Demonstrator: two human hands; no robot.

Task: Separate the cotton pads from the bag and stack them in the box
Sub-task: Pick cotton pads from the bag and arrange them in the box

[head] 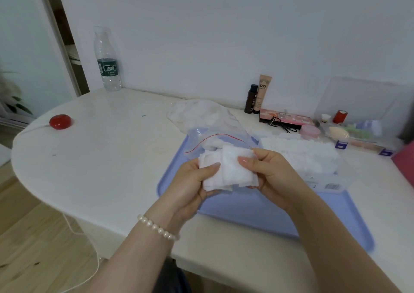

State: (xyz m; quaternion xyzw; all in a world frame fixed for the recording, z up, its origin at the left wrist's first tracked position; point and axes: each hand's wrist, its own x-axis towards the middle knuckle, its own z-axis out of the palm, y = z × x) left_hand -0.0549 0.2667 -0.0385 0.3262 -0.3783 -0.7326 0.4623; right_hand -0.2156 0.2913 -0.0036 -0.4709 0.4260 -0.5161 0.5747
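While both hands work above the tray (246,205), a small sheaf of pads (228,169) sits between them. Left hand (192,183) grips the sheaf's left edge, thumb on top, fingers curled under. Right hand (268,171) pinches the right edge, thumb pressed flat on the top pad. The hands are close together, joined only by the pads. Bag (208,124), clear with a red zip line, lies at 12 o'clock from the hands, mouth toward them, more pads inside. Box (322,174), clear, stands at 2 o'clock on the tray, already holding white pads. Bracelet (159,228) on left wrist. Bottle (107,61) at 10 o'clock by the wall; cosmetics (289,120) at 1 o'clock.
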